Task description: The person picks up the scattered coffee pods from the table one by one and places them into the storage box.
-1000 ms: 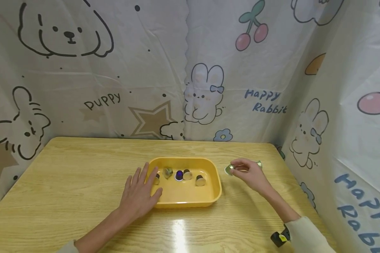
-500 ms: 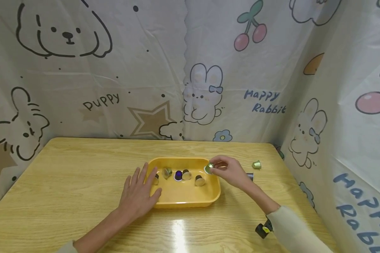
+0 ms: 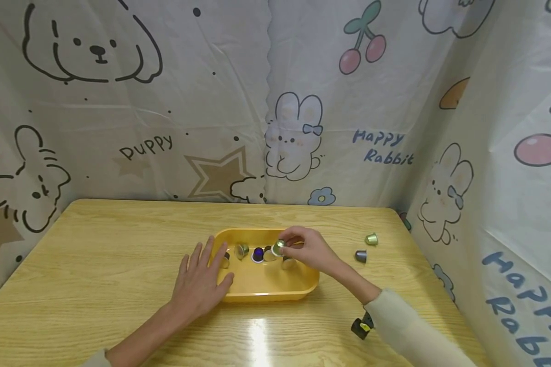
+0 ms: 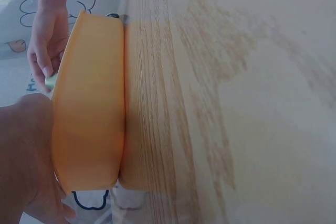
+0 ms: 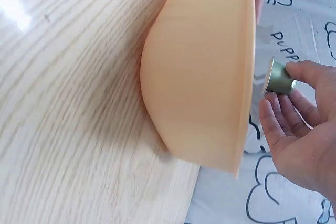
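One hand (image 3: 309,250) above the tray (image 3: 261,281)

At the left end of the yellow tray (image 3: 268,297), the left hand (image 3: 198,282) partly hides the leftmost capsule (image 3: 226,262). Toward the tray's right end, the right hand (image 3: 313,250) covers part of the rightmost capsule (image 3: 288,264) inside; the green capsule (image 3: 278,247) over the tray partly hides a pale-faced capsule (image 3: 268,255). In both wrist views the tray's wall hides its contents, and the right wrist view cuts the tray off at the top.
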A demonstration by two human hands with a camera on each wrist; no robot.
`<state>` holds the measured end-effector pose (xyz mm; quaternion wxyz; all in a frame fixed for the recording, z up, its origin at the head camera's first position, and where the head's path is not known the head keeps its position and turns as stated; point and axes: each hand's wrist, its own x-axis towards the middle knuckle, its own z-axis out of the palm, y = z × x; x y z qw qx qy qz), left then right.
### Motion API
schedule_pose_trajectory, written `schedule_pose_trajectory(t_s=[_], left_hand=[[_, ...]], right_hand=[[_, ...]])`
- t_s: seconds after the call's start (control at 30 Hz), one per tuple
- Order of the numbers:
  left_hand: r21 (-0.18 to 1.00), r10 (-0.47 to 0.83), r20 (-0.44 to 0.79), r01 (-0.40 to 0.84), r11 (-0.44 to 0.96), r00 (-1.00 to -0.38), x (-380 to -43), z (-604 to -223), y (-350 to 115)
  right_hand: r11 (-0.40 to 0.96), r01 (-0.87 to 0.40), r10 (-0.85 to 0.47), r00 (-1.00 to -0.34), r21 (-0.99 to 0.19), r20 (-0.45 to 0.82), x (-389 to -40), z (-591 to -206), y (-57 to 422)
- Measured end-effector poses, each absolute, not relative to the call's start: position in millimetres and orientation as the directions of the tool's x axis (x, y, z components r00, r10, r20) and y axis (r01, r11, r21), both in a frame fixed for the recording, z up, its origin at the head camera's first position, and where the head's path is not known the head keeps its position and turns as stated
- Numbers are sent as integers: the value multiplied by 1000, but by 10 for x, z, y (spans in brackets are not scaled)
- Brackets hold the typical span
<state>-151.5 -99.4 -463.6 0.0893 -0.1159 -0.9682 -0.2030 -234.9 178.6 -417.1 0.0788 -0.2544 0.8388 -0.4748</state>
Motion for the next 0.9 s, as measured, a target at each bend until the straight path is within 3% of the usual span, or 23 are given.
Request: schedule_pose_trajectory(t_s=[0.6,0.9], left_hand=[[362,188,204,253,897,-961,-1521,-4648,-1006],[367,185,191,245,897,-964,-1519,-4632,-1003]], right_hand=[[481,-463,-611,-786,-744,93,-2384,-4244,1378],[485,-419,-623,-781,-767,33,-2403,-4301,1223]])
